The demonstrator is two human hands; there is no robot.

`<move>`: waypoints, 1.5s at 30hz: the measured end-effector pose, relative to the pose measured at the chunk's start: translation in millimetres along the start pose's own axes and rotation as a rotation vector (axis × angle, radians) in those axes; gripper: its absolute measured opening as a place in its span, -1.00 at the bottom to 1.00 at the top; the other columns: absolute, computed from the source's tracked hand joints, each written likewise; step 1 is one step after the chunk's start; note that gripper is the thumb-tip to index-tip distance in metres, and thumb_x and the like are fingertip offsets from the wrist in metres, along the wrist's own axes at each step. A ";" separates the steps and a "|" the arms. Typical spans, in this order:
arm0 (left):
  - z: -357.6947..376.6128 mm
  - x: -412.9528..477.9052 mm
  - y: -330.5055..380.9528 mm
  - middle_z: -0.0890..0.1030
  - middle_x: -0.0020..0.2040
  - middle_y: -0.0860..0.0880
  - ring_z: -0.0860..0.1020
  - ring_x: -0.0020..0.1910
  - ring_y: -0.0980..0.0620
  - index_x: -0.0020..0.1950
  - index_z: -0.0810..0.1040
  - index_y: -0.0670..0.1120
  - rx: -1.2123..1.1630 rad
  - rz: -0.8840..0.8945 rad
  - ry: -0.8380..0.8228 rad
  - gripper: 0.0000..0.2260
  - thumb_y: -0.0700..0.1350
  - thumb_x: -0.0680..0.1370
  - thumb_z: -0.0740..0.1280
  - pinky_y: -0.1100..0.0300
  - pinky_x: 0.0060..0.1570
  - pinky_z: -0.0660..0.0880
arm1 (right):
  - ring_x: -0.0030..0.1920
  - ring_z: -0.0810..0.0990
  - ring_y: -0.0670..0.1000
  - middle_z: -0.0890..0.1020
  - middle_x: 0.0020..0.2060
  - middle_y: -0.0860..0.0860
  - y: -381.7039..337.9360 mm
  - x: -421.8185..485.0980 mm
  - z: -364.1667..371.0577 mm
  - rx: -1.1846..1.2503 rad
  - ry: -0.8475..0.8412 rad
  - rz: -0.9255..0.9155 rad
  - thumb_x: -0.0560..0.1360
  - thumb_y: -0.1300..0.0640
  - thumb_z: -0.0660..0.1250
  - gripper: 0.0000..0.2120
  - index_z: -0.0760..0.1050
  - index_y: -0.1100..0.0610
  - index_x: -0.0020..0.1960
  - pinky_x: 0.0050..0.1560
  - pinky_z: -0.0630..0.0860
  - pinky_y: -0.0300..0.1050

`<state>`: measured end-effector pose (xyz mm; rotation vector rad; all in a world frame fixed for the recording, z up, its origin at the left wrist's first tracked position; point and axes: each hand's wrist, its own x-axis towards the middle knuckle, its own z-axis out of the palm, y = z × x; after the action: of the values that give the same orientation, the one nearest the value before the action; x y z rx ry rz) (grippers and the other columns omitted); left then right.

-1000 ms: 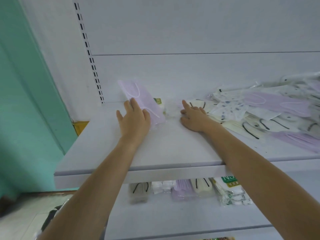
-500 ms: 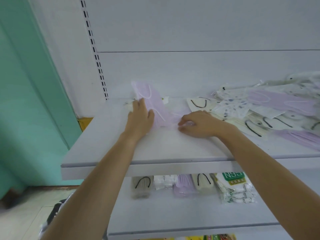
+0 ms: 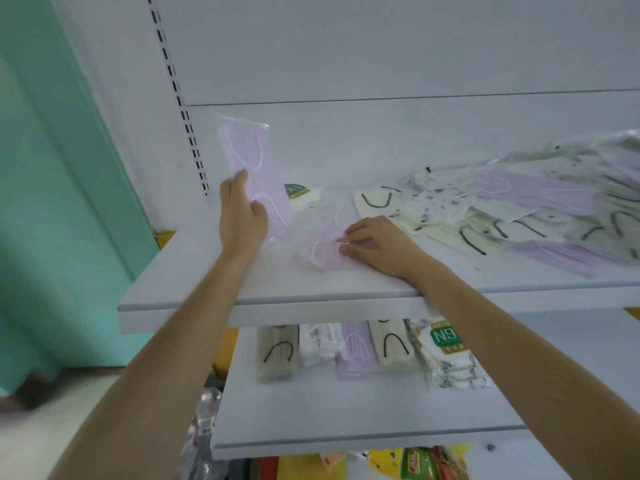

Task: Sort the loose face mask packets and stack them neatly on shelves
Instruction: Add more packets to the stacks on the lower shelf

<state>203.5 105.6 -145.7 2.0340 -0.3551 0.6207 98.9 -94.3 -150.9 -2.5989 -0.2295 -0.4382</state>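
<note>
Head view: the left hand grips the upright purple packet, thumb in front and fingers behind, standing it on end near the left end of the upper shelf, close to the back wall. Just beside it, the right hand has its fingers curled and pinches the edge of the flat purple packet, which lies on the same shelf. A loose pile of packets sprawls to the right. On the lower shelf, a row of packets lies side by side.
</note>
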 end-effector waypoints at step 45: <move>168.6 -148.6 201.1 0.33 0.40 -0.06 0.40 0.31 -0.05 0.46 0.26 -0.07 -0.405 -0.368 -0.173 -0.50 -0.26 0.54 0.28 0.04 0.26 0.42 | -0.12 0.51 -0.31 0.62 -0.09 -0.10 124.0 -153.9 -209.2 0.789 1.215 0.126 0.56 0.26 0.17 -0.81 0.52 0.05 0.01 -0.02 0.42 -0.38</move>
<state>31.4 -141.8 -156.9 1.7035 -0.1804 0.1302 -70.6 -317.6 -85.8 -1.2576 0.1644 -1.4109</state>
